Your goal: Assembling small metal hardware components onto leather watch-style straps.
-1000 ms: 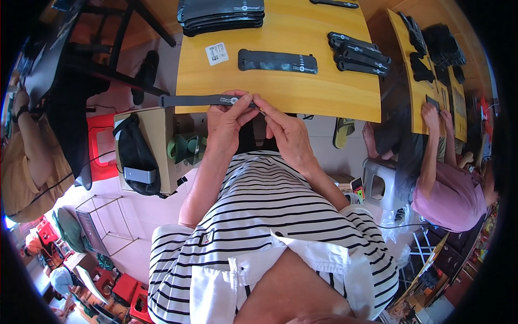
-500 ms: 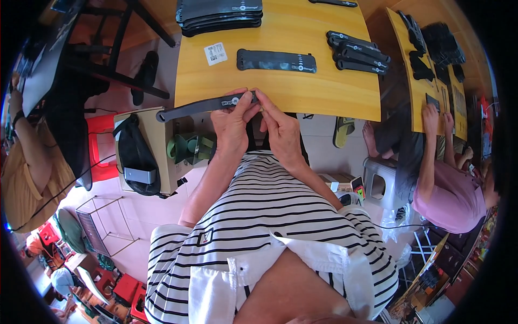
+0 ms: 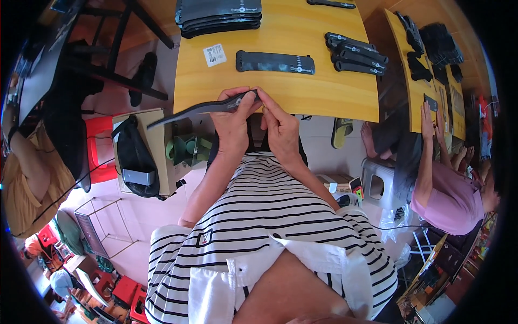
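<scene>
Pinching a dark grey strap [image 3: 194, 112] over the near edge of the worktop [image 3: 329, 100]
We hold one end in our left hand [image 3: 232, 129] and right hand [image 3: 282, 132]; the other slants leftward.

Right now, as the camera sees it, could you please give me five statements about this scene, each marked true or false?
1. The left hand holds a dark strap. True.
2. A white label lies on the yellow table, left of a flat dark strip. True.
3. The right hand rests flat on the table. False: its fingertips are at the strap's right end.
4. The dark stack is at the table's near right corner. False: it is at the far left.
5. A dark pile lies toward the table's right side. True.
</scene>
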A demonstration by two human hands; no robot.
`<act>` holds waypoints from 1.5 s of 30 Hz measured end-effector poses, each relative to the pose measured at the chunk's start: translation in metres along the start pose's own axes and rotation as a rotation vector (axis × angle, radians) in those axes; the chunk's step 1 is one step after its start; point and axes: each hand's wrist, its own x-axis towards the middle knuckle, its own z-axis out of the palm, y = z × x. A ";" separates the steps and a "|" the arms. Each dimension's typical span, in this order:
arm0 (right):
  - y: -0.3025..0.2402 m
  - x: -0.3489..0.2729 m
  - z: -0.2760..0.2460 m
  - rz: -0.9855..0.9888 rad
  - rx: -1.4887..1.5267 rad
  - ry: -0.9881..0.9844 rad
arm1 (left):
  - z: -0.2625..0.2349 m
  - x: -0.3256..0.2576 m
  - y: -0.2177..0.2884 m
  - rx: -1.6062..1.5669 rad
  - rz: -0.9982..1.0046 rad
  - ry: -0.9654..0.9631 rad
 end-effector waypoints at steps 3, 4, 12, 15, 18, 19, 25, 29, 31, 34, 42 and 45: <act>0.001 0.005 -0.013 0.004 -0.009 -0.105 | -0.013 0.009 0.014 0.129 -0.137 -0.099; -0.004 0.006 -0.019 0.055 -0.047 -0.160 | -0.016 0.011 0.016 0.178 -0.143 -0.106; -0.004 0.014 -0.030 -0.082 -0.213 -0.363 | -0.029 0.022 0.032 0.395 -0.257 -0.311; 0.008 0.010 -0.016 -0.062 -0.117 -0.246 | -0.023 0.016 0.022 0.263 -0.184 -0.198; 0.007 0.001 0.006 0.091 0.185 0.010 | -0.010 0.004 0.008 0.133 -0.049 -0.058; 0.007 -0.002 0.009 0.091 0.186 0.007 | -0.008 0.000 0.005 0.109 0.002 -0.011; 0.002 0.003 -0.007 0.217 0.260 -0.012 | -0.014 0.009 0.015 0.159 -0.077 -0.104; -0.005 0.022 -0.031 0.173 0.064 -0.266 | -0.027 0.023 0.041 0.285 -0.323 -0.294; -0.006 0.029 -0.034 -0.027 -0.062 -0.402 | -0.029 0.029 0.051 0.321 -0.328 -0.343; -0.023 0.038 -0.038 0.003 -0.214 -0.530 | -0.030 0.033 0.065 0.434 -0.410 -0.427; -0.045 0.039 -0.027 -0.465 -0.413 -0.602 | -0.051 0.040 0.081 0.327 -0.692 -0.469; -0.036 0.035 -0.018 -0.532 -0.326 -0.597 | -0.056 0.033 0.087 0.263 -0.679 -0.425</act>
